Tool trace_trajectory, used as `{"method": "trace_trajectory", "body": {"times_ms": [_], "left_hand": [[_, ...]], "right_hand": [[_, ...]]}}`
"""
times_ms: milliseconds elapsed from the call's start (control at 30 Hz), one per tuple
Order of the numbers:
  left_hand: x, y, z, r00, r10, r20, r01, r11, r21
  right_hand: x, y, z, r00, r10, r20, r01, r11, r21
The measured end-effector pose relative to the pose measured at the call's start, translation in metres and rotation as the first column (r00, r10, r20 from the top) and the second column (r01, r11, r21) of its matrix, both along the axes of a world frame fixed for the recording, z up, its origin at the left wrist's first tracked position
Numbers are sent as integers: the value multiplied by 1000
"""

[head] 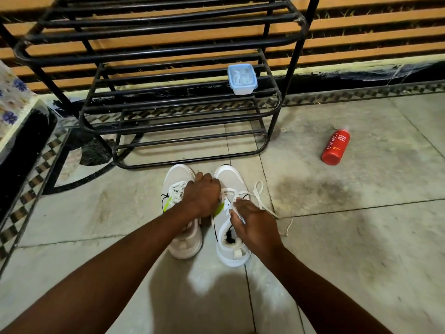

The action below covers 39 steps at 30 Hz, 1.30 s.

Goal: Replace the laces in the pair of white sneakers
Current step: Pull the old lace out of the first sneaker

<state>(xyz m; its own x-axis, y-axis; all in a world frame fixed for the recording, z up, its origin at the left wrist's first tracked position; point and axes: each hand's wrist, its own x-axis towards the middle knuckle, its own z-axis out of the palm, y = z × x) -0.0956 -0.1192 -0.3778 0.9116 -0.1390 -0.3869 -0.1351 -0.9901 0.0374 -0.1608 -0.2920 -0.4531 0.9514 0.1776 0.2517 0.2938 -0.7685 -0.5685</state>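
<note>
Two white sneakers stand side by side on the tiled floor, toes pointing away from me. My left hand (pixel 203 194) is closed between the left sneaker (pixel 177 175) and the right sneaker (pixel 230 179), gripping the right sneaker's upper near its eyelets. My right hand (pixel 252 225) rests over the right sneaker's tongue and pinches its white lace (pixel 261 201). The lace's loose end trails onto the floor to the right. The left sneaker is still laced.
A black metal shoe rack (pixel 168 97) stands just beyond the sneakers. A small blue-lidded plastic box (pixel 242 79) holding white laces sits on its lower shelf. A red bottle (pixel 336 147) lies on the floor to the right. A patterned ledge (pixel 14 112) is at the far left.
</note>
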Motion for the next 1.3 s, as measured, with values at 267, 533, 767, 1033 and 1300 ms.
{"method": "trace_trajectory", "body": {"times_ms": [267, 533, 767, 1033, 1300], "left_hand": [[5, -12, 13, 991, 137, -1, -128, 920, -370], [-11, 1, -7, 979, 201, 38, -187, 953, -237], [-3, 6, 0, 981, 192, 40, -170, 934, -314], [6, 15, 9, 928, 297, -223, -362, 584, -727], [-8, 0, 56, 885, 354, -301, -309, -37, -950]], "right_hand": [[2, 2, -4, 999, 14, -29, -15, 999, -50], [1, 4, -5, 998, -33, 58, 37, 997, -69], [1, 4, -5, 998, -26, 55, 30, 996, -80], [0, 2, -3, 999, -28, -27, 25, 994, -102], [1, 5, 1, 995, -28, -91, 17, 993, -117]]}}
